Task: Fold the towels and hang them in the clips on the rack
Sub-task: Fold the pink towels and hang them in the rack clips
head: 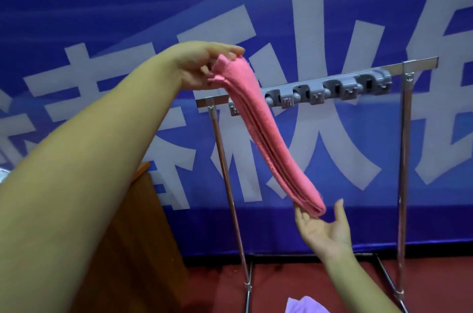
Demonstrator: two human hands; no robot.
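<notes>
The left hand [202, 69] pinches the top end of a folded pink towel [263, 131], holding it up in front of the left end of the rack [317, 82]. The towel hangs down and to the right, across the rack's grey clip strip [332, 91] and left post. The right hand [325, 229] is spread, palm up, under the towel's bottom end, fingertips touching it. A purple towel [304, 306] lies low, by the rack's foot.
</notes>
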